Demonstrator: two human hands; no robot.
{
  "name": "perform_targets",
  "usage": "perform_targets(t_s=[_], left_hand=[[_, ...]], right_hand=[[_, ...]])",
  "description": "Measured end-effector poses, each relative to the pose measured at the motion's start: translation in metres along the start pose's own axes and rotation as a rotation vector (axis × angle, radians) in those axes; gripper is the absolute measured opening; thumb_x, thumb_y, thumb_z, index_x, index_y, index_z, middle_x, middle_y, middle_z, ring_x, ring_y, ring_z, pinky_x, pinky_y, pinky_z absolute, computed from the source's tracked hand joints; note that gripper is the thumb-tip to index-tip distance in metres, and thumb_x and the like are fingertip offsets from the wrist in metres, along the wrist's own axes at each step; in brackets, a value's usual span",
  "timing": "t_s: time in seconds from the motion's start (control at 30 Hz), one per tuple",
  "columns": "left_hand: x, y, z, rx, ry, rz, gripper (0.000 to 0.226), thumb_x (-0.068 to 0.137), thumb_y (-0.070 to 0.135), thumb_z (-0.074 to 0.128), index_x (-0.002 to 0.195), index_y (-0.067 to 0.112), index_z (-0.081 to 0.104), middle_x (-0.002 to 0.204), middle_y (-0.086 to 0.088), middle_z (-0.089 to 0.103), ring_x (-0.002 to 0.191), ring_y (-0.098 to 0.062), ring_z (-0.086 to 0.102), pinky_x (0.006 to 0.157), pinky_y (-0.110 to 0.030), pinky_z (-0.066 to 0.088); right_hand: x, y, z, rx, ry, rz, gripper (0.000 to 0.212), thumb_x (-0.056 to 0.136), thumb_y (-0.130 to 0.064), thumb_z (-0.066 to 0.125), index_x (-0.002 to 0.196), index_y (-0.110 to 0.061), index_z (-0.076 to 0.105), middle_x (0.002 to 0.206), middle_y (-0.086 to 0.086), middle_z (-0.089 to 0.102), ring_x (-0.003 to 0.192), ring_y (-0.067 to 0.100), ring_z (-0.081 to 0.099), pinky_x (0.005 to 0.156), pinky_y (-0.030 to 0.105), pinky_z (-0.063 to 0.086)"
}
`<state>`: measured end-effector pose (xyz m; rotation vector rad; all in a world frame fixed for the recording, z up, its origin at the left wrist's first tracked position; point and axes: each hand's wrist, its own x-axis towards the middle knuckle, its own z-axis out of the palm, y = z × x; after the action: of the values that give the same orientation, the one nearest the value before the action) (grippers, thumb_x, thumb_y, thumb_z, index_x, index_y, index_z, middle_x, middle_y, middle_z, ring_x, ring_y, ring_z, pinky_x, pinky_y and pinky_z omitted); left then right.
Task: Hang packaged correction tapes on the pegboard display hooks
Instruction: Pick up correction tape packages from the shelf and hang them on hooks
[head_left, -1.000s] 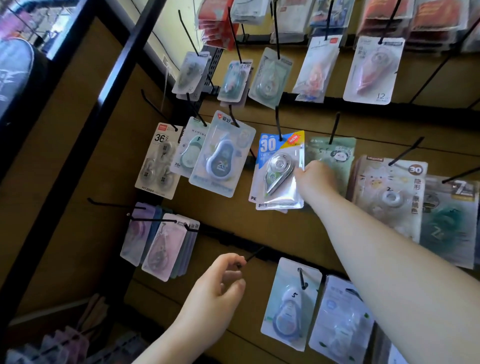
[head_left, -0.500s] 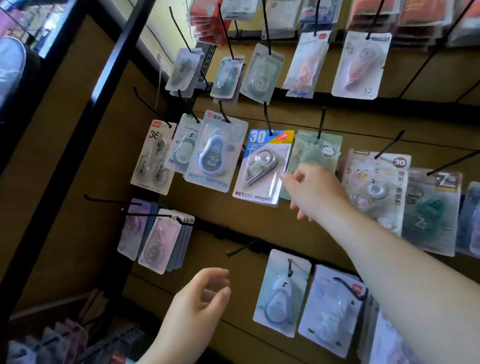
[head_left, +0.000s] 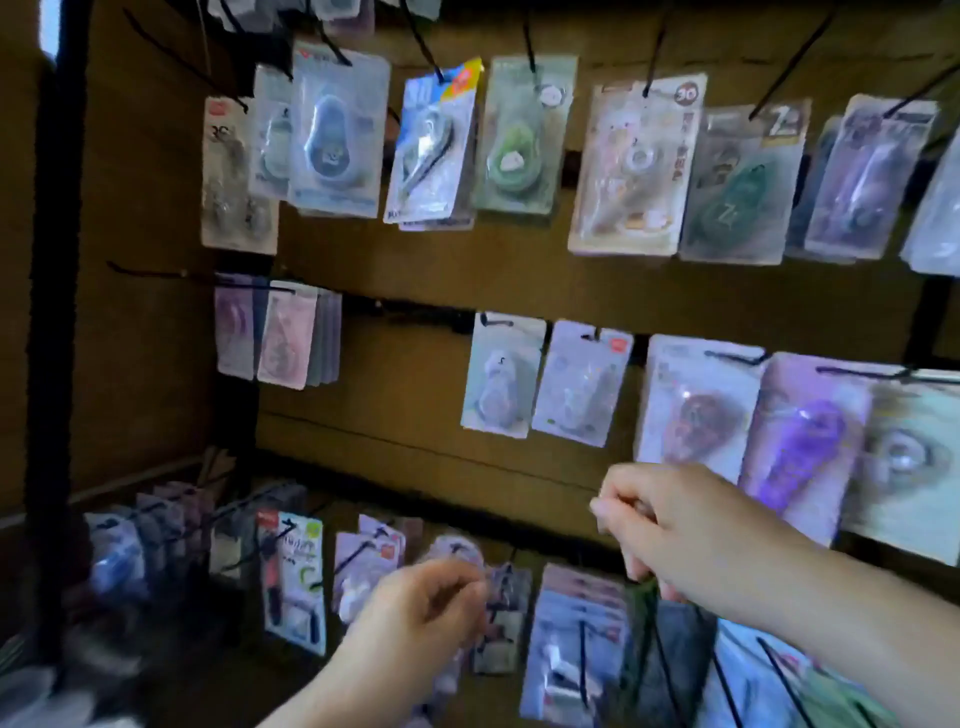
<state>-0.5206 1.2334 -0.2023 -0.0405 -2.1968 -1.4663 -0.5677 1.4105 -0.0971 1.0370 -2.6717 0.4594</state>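
A brown pegboard (head_left: 415, 270) studded with black wire hooks (head_left: 150, 271) filled the view, bounded at the left by a dark upright post (head_left: 52, 312). Three rows of packaged correction tapes hung from it, all softened by motion blur. In the top row a blue-and-yellow pack (head_left: 431, 150) hung beside a green one (head_left: 517, 145). In the middle row a pink stack (head_left: 288, 338) hung well apart from a pale pack (head_left: 501, 379), with bare board between them.

The right hand (head_left: 670, 525) hovered in front of the board below the middle row, just under a pack with a reddish tape (head_left: 691, 410) and just beside a purple pack (head_left: 800, 452). Its fingers (head_left: 605, 506) were curled with the tips drawn together; whether they pinched anything could not be told.

The left hand (head_left: 426, 613) was lower, level with the crowded bottom row. Its curled fingers (head_left: 470, 584) lay just beside a small dark pack (head_left: 506, 597) on its hook; contact and grip could not be made out. To its left hung a white pack with red and green print (head_left: 293, 577), and to its right a stack of pale blue packs (head_left: 576, 639).
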Motion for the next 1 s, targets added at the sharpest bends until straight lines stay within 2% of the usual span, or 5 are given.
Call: perform_targets(t_s=[0.5, 0.6, 0.73, 0.87, 1.0], left_hand=[[-0.072, -0.170, 0.151, 0.085, -0.389, -0.491, 0.025, 0.093, 0.022, 0.047, 0.072, 0.027, 0.059, 0.066, 0.009, 0.061, 0.060, -0.001, 0.055, 0.052, -0.006, 0.040], [-0.086, -0.211, 0.187, 0.024, -0.461, -0.649, 0.023, 0.093, 0.017, 0.045, 0.076, 0.020, 0.060, 0.065, 0.007, 0.059, 0.053, 0.002, 0.055, 0.045, -0.004, 0.039], [-0.109, -0.258, 0.244, 0.042, -0.521, -0.782, 0.037, 0.091, 0.004, 0.046, 0.058, 0.020, 0.051, 0.046, 0.009, 0.055, 0.044, -0.001, 0.051, 0.060, -0.019, 0.045], [-0.118, -0.276, 0.294, 0.018, -0.597, -0.821, 0.017, 0.087, -0.005, 0.048, 0.079, -0.008, 0.063, 0.077, -0.027, 0.068, 0.073, -0.027, 0.063, 0.079, -0.038, 0.049], [-0.120, -0.286, 0.323, 0.032, -0.680, -0.792, 0.026, 0.090, 0.006, 0.048, 0.109, -0.010, 0.057, 0.112, -0.023, 0.062, 0.099, -0.027, 0.057, 0.069, -0.022, 0.038]], right_hand=[[-0.126, 0.170, 0.258, 0.259, -0.439, 0.696, 0.038, 0.095, -0.021, 0.038, 0.057, -0.019, 0.038, 0.064, 0.006, 0.055, 0.038, 0.008, 0.049, 0.041, 0.019, 0.035], [-0.151, 0.204, 0.307, 0.179, -0.514, 0.878, 0.034, 0.092, -0.019, 0.037, 0.059, -0.021, 0.045, 0.107, 0.021, 0.061, 0.096, 0.026, 0.062, 0.089, 0.036, 0.045], [-0.160, 0.229, 0.331, 0.061, -0.593, 0.932, 0.048, 0.092, -0.028, 0.020, 0.103, -0.008, 0.062, 0.154, 0.010, 0.023, 0.143, 0.029, 0.015, 0.119, 0.037, 0.001], [-0.168, 0.251, 0.348, 0.140, -0.561, 1.043, 0.037, 0.095, -0.018, 0.034, 0.120, 0.000, 0.054, 0.150, 0.020, 0.029, 0.140, 0.032, 0.025, 0.110, 0.030, 0.025], [-0.195, 0.263, 0.374, 0.224, -0.569, 1.193, 0.035, 0.093, -0.019, 0.043, 0.125, -0.007, 0.050, 0.129, 0.014, 0.053, 0.117, 0.028, 0.052, 0.074, 0.025, 0.047]])
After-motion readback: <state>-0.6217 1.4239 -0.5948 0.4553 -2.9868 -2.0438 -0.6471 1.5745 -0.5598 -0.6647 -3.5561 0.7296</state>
